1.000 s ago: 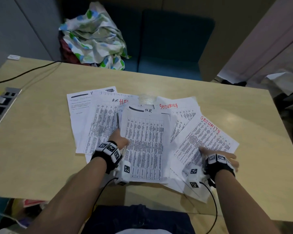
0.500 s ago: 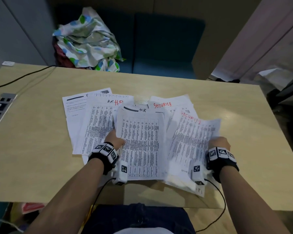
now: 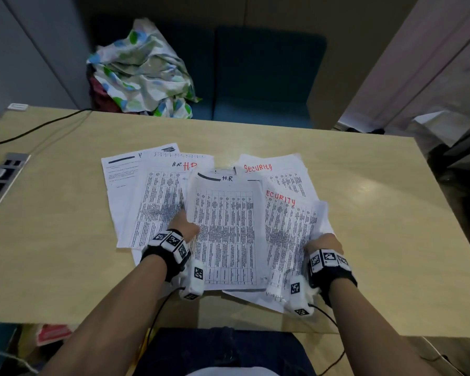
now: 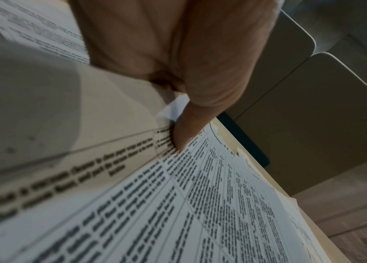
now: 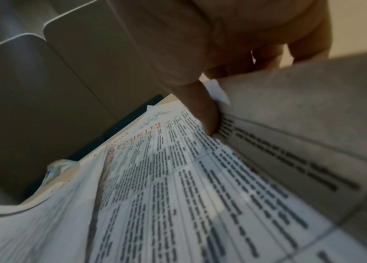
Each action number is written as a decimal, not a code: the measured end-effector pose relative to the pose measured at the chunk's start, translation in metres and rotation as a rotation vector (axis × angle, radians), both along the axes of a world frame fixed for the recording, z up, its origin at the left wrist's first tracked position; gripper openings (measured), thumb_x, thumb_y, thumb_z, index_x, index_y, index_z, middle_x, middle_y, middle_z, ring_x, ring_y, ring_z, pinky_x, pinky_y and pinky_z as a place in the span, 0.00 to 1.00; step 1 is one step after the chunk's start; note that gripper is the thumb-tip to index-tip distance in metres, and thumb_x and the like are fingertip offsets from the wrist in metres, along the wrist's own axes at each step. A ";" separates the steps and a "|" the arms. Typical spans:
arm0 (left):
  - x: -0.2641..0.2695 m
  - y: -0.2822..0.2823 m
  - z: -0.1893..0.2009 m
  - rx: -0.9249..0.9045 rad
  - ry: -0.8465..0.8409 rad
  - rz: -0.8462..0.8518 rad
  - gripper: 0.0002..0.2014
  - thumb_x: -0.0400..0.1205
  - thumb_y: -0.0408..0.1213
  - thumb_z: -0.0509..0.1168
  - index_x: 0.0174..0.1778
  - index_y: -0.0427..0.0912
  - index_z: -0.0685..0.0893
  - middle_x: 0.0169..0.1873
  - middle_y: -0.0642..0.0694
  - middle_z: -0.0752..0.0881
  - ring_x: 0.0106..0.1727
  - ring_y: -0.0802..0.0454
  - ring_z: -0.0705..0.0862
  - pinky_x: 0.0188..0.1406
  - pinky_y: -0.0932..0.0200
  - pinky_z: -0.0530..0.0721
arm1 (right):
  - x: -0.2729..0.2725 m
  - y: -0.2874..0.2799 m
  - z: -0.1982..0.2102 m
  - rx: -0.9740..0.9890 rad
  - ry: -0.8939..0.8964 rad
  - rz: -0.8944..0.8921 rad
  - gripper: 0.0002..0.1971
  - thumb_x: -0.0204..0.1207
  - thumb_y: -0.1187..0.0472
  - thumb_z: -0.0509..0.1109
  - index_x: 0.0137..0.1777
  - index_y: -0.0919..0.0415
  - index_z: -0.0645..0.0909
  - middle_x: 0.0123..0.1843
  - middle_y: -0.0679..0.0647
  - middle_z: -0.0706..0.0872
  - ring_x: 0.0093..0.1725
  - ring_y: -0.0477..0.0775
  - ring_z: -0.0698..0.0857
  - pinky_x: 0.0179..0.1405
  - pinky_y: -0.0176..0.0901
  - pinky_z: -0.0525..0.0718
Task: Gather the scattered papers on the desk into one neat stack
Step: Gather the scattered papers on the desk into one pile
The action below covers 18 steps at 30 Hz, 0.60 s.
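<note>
Several printed sheets lie overlapped at the middle of the desk [image 3: 65, 267]. A sheet marked "H.R" [image 3: 227, 234] is on top in the centre. My left hand [image 3: 186, 226] grips its left edge, thumb [image 4: 184, 131] on the print, fingers under it. To the right, a sheet with red "SECURITY" [image 3: 291, 226] is bowed upward. My right hand [image 3: 322, 244] holds that sheet's right edge, thumb [image 5: 207, 115] on top and fingers curled beneath. More sheets [image 3: 152, 202] fan out to the left, and another "Security" sheet [image 3: 277, 172] lies behind.
A power strip [image 3: 0, 180] is set into the desk at the far left, with a black cable [image 3: 38, 128] running back. A crumpled patterned cloth [image 3: 141, 74] lies on the blue seat behind the desk. Bare desk extends on both sides of the papers.
My right hand has slid the "SECURITY" sheet leftward from its angled lie toward the centre pile, and the sheet now bows up. My left hand has kept its hold on the "H.R" sheet.
</note>
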State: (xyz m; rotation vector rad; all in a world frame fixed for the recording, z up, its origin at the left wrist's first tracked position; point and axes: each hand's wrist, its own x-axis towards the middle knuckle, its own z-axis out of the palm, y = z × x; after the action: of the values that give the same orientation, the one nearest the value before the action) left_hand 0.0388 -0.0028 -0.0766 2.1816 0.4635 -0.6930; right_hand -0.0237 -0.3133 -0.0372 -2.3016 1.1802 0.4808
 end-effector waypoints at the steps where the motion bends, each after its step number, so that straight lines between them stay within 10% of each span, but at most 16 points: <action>1: -0.001 0.000 0.001 -0.004 0.007 -0.001 0.23 0.78 0.28 0.66 0.70 0.35 0.74 0.59 0.36 0.84 0.53 0.42 0.81 0.52 0.51 0.81 | 0.000 0.001 0.001 -0.012 0.003 0.010 0.11 0.72 0.59 0.71 0.43 0.69 0.81 0.55 0.68 0.87 0.55 0.68 0.85 0.59 0.57 0.84; 13: 0.000 -0.002 0.016 -0.057 0.030 0.041 0.26 0.78 0.29 0.65 0.74 0.32 0.70 0.63 0.34 0.82 0.63 0.35 0.82 0.63 0.46 0.81 | 0.041 0.026 0.125 -0.491 -0.295 0.463 0.10 0.78 0.67 0.61 0.58 0.67 0.73 0.51 0.64 0.85 0.51 0.68 0.85 0.39 0.49 0.72; 18: 0.000 -0.005 0.034 -0.284 0.084 0.113 0.36 0.84 0.57 0.56 0.82 0.36 0.62 0.79 0.34 0.69 0.79 0.34 0.68 0.77 0.39 0.66 | 0.059 0.053 0.195 -0.590 -0.603 0.536 0.15 0.75 0.71 0.60 0.62 0.67 0.72 0.59 0.66 0.82 0.55 0.70 0.84 0.38 0.50 0.69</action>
State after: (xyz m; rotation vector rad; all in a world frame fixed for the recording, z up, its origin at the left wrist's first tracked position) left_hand 0.0390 -0.0080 -0.0428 1.8516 0.4959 -0.7423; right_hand 0.0356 -0.2600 0.1582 -2.9535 0.4250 -0.4456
